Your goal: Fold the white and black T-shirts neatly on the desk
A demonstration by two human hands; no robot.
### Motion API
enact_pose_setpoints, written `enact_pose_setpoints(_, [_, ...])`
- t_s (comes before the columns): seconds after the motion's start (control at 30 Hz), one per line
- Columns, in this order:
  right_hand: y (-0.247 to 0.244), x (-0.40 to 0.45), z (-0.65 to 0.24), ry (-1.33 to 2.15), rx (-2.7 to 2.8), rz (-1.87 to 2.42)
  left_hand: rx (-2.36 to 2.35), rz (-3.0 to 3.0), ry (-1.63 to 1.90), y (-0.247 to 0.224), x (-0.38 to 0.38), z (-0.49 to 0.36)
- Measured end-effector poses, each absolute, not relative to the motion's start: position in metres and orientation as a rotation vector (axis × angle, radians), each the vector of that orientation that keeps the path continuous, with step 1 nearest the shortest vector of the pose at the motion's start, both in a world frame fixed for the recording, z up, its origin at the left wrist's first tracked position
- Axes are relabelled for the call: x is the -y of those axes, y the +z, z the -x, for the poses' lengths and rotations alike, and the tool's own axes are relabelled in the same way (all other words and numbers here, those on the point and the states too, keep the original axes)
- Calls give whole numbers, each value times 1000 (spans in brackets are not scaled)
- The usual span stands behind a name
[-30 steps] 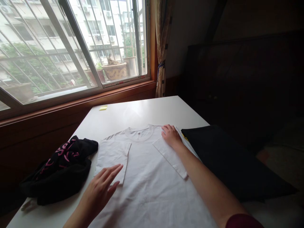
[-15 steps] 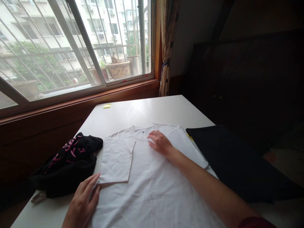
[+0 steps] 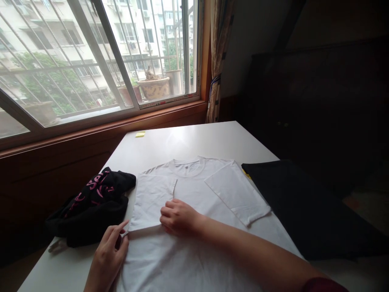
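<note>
A white T-shirt (image 3: 194, 251) lies spread out with its neckline at the far side. Both its short sleeves are laid inward over the body, the left sleeve (image 3: 152, 202) and the right sleeve (image 3: 237, 190). At the shirt's left edge, just below the left sleeve, my left hand (image 3: 106, 255) pinches the fabric between thumb and fingers. My right hand (image 3: 179, 217) is closed on the lower corner of the left sleeve's hem; its fingertips are partly hidden.
The shirt rests on a white table (image 3: 209, 138). A crumpled black garment (image 3: 100, 211) with pink lettering lies on the left, and a flat dark cloth (image 3: 304, 211) on the right. A yellow sticky note (image 3: 140, 134) is near the far edge, below the window (image 3: 100, 61).
My right hand has moved from near the neckline down and left to the left sleeve's hem, closing on it. My left hand keeps to the shirt's left edge. The view has shifted slightly.
</note>
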State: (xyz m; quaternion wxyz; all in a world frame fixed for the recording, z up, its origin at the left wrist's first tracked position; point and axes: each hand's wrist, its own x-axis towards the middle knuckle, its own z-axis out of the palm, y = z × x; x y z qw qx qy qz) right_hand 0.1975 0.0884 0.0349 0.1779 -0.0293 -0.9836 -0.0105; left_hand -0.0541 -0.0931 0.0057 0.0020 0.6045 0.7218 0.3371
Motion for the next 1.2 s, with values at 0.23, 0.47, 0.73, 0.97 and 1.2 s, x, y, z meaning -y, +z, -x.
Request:
enact_pose_setpoints(0.23, [44,-81,-200,-84,2757,47,-2233,-1968,1038,6,94,56])
enact_pose_setpoints(0.47, [40,-82,-197,80,2826,-44,-2203,-2103,936,3,93,60])
enact_pose_setpoints(0.73, [44,-111,-176,196,2788,41,-2219,-2027,951,-1,97,60])
enact_pose_setpoints(0.97, [23,-128,-107,261,2736,338,-2230,-2065,971,1,97,58])
enact_pose_setpoints(1.2, [10,-141,-61,396,2790,537,-2244,-2200,894,10,103,60])
